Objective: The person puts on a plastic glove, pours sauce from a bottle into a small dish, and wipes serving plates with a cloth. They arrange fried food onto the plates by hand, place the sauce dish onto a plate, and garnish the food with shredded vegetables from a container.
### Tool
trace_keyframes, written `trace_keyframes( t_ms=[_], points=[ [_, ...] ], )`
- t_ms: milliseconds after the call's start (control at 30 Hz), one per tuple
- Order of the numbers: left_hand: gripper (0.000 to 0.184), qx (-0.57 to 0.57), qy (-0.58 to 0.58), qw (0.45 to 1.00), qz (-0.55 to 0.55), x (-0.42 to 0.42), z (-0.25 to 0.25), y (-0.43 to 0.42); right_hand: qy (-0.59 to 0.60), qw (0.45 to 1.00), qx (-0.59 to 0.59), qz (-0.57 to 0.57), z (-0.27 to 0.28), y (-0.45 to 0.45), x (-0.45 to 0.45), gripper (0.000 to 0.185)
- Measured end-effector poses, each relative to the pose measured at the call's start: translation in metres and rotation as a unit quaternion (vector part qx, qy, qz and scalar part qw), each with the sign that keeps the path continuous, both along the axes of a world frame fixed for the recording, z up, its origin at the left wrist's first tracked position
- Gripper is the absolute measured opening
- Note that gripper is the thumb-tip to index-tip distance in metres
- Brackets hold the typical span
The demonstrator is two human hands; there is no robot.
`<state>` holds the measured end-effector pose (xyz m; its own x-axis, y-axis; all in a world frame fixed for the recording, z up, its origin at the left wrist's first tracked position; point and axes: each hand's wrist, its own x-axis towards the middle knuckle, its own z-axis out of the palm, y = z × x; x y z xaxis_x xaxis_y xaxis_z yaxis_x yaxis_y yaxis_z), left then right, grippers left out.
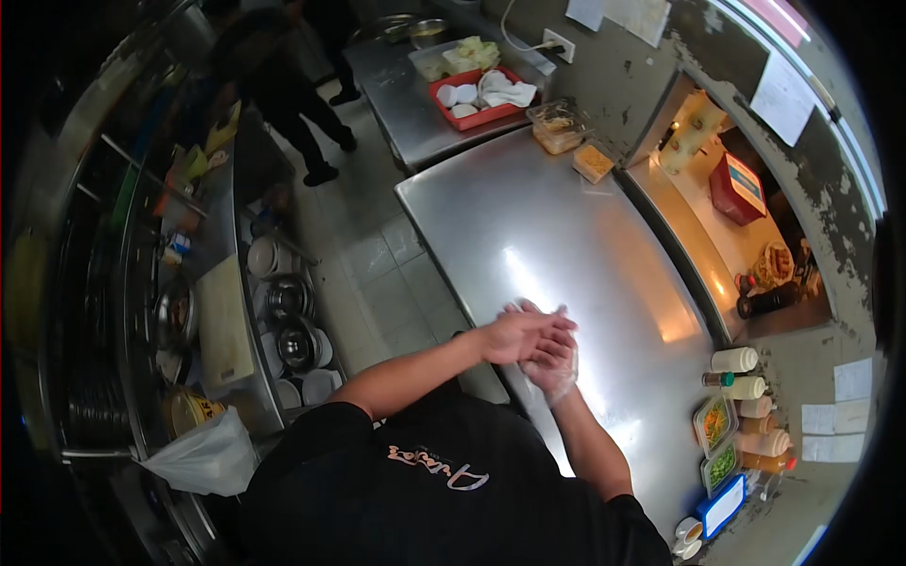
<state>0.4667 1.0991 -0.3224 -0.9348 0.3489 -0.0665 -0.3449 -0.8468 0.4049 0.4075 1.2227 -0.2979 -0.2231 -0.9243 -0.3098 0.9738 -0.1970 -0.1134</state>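
Observation:
My left hand [517, 337] looks bare and lies across my right hand over the near edge of the steel table. Its fingers are stretched out and slightly curved, resting against the other hand. My right hand [550, 371] is in a thin clear plastic glove [563, 385], bunched near the wrist. Fingertips of the right hand show stretched out behind the left, a little blurred; much of its palm is covered. No object other than the glove is visible at either hand. Both hands are above the shiny steel table [576, 245].
Squeeze bottles [734, 360] and tubs of chopped vegetables [714, 423] line the right wall. At the far end are food containers [559, 125] and a red tray [481, 99]. A pass-through window [698, 217] opens on the right. Left stands a counter with a cutting board [226, 321]; another person [274, 85] stands beyond.

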Motion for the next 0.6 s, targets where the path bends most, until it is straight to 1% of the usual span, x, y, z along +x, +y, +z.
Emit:
trace_keyframes(
  t_ms=[33,100,133,167,200,233,267,300,333,367,400,433,467,500,533,567,600],
  points=[
    [0.048,0.066,0.038,0.997,0.011,0.012,-0.018,-0.018,0.014,1.0,-0.01,0.013,-0.007,-0.015,0.007,0.077],
    [0.049,0.043,0.037,0.998,0.016,0.04,-0.006,-0.053,0.019,0.999,-0.018,0.044,-0.014,-0.043,0.02,0.073],
    [0.049,0.033,0.035,0.999,0.018,0.057,-0.003,-0.071,0.086,0.994,-0.001,0.061,-0.008,-0.055,0.031,0.071],
    [0.05,0.031,0.081,0.996,-0.013,0.072,-0.009,-0.09,0.154,0.985,0.016,0.076,0.001,-0.065,0.043,0.07],
    [0.049,0.006,0.108,0.994,-0.018,0.089,-0.015,-0.111,0.221,0.971,0.032,0.088,0.012,-0.075,0.053,0.068],
    [0.048,-0.018,0.134,0.99,-0.027,0.1,-0.024,-0.131,0.4,0.913,0.013,0.073,0.028,-0.086,0.06,0.065],
    [0.049,0.032,0.112,0.99,0.074,0.102,-0.048,-0.147,0.566,0.823,-0.005,0.053,0.046,-0.1,0.064,0.063],
    [0.049,0.082,0.084,0.978,0.17,0.108,-0.08,-0.162,0.709,0.704,-0.018,0.031,0.056,-0.116,0.071,0.06],
    [0.05,0.128,0.054,0.955,0.262,0.114,-0.075,-0.175,0.752,0.659,-0.017,0.025,0.05,-0.14,0.078,0.055],
    [0.041,0.077,-0.07,0.93,0.353,0.12,-0.072,-0.183,0.82,0.571,-0.033,0.006,0.05,-0.159,0.086,0.053],
    [0.045,-0.17,0.017,0.904,0.392,0.126,-0.113,-0.2,0.878,0.476,-0.045,-0.01,0.057,-0.179,0.095,0.052],
    [0.048,-0.25,0.051,0.881,0.399,0.132,-0.131,-0.216,0.925,0.375,-0.058,-0.022,0.062,-0.199,0.103,0.051],
    [0.05,-0.326,0.082,0.849,0.408,0.139,-0.148,-0.23,0.948,0.31,-0.076,0.012,0.057,-0.216,0.108,0.052],
    [0.052,-0.246,0.053,0.878,0.407,0.145,-0.131,-0.237,0.932,0.349,-0.099,-0.009,0.033,-0.237,0.11,0.052],
    [0.054,-0.166,0.022,0.9,0.403,0.155,-0.105,-0.241,0.913,0.389,-0.123,-0.031,-0.005,-0.26,0.11,0.053],
    [0.056,-0.085,-0.013,0.914,0.396,0.166,-0.075,-0.245,0.89,0.428,-0.148,-0.054,-0.024,-0.279,0.112,0.053],
    [0.058,-0.003,-0.049,0.921,0.387,0.176,-0.044,-0.248,0.953,0.285,-0.099,-0.032,-0.007,-0.295,0.109,0.051]
  ],
)
